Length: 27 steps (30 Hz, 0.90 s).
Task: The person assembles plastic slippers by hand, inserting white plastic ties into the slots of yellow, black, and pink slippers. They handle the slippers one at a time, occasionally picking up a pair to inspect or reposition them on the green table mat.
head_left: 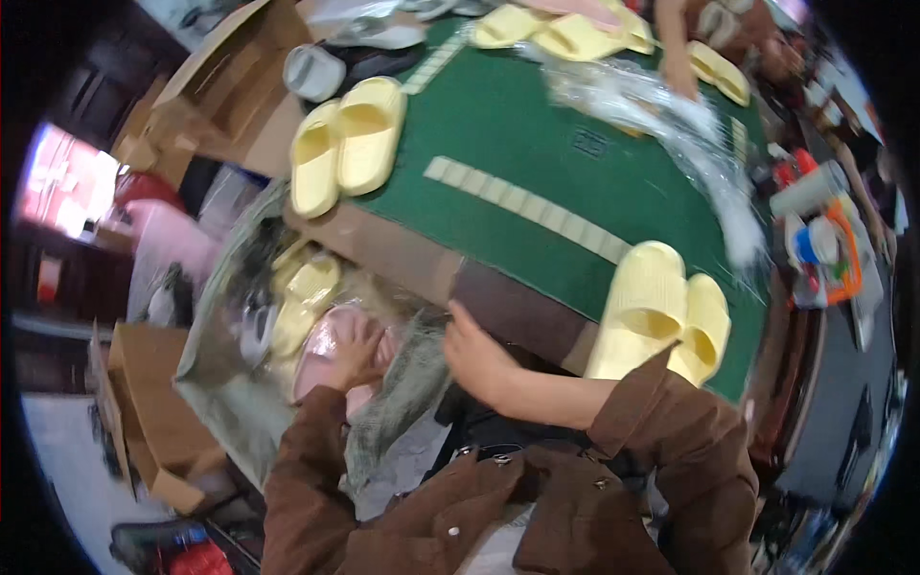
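Note:
My left hand [353,362] reaches down into a greenish woven sack [225,331]. Its fingers grip a pair of pink slippers [318,356] that looks wrapped in clear plastic. Beside them in the sack lie yellow slippers [305,297], partly hidden under plastic film. By the table's near edge is my right hand [479,362], empty, fingers stretched toward the sack. Nearest to that arm, a pair of yellow slippers [656,311] rests on the green-topped table [508,254]. Another yellow pair [350,144] sits at the table's left corner.
Clear plastic bags [661,120] spread over the table's far right part. Another person's hand [678,72] reaches in there, near more yellow slippers [719,72]. Cardboard boxes [163,402] stand at the left. Grey slippers [313,73] lie beyond the left corner.

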{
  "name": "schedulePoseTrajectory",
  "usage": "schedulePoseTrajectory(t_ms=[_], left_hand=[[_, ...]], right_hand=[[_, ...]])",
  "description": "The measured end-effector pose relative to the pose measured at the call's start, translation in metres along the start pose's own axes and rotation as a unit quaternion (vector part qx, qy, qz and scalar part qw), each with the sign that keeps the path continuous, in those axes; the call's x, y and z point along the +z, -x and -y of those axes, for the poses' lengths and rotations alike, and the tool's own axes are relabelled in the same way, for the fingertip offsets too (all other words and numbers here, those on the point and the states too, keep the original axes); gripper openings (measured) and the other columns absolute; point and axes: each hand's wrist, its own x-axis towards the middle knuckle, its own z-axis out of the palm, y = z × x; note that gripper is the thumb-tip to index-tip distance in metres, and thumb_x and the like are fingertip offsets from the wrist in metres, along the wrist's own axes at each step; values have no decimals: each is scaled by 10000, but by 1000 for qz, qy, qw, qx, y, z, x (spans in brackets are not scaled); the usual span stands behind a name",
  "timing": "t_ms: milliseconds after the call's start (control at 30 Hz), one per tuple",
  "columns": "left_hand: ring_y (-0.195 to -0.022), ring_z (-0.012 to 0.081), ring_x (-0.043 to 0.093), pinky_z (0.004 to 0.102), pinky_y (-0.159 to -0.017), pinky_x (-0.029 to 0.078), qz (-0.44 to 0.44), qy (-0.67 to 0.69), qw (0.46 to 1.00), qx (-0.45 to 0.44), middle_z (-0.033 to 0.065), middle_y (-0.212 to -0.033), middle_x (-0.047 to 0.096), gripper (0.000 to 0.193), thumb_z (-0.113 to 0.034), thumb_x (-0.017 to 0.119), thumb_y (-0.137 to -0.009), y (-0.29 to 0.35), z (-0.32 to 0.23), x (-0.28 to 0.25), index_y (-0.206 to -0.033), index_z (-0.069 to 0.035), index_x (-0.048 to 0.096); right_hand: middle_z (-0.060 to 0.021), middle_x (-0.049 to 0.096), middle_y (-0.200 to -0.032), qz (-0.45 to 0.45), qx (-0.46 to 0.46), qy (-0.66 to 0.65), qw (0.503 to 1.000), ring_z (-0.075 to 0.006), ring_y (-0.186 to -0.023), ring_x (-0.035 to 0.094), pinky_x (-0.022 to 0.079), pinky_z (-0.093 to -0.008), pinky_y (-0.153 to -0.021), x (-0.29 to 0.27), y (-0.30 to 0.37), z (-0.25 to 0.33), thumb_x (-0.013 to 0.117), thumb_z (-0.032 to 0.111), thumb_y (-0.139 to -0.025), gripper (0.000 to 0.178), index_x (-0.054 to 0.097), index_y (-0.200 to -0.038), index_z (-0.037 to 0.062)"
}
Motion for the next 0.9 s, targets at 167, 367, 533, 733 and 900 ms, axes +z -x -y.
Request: schedulePoseTrajectory(t_ms=[167,367,533,733,900], left_hand=[[-1121,415,548,467,-936,442,-75,206,972,81,218,-1199,590,495,-257,687,-847,23,-44,-82,-1260,-23,544],[-836,341,644,405,-744,504,-84,158,975,130,166,-941,657,178,-94,677,-847,35,-117,-184,-990,-3,623],[-777,327,634,383,-665,492,-142,229,939,213,155,-872,638,125,-45,660,-843,19,-204,-224,-956,-2,629],[-879,335,610,390,-748,498,-174,254,874,375,138,-971,617,199,-12,677,-816,-25,-306,-231,-1009,-15,626],[-1194,350,499,498,-1007,396,-236,178,835,463,134,-1252,535,449,-216,683,-854,-64,-381,-239,-1264,-86,553]], right_hand=[[-130,619,-1067,-201,52,-165,964,-291,-1055,575,348,-489,-1052,3,53,33,559,218,-863,326,632,-1095,1],[-123,617,-1030,-443,83,-460,765,-287,-986,601,456,-399,-904,39,158,27,606,202,-892,286,593,-1106,13],[-130,677,-1030,-417,362,-607,571,-316,-954,643,518,-388,-827,75,258,51,623,114,-903,220,659,-1111,53],[-126,682,-929,-423,546,-547,473,-258,-857,664,517,-333,-741,115,315,97,625,5,-872,108,689,-959,4],[-120,677,-910,-486,571,-475,460,-254,-831,661,516,-326,-733,159,325,38,634,17,-870,80,680,-931,-5]])
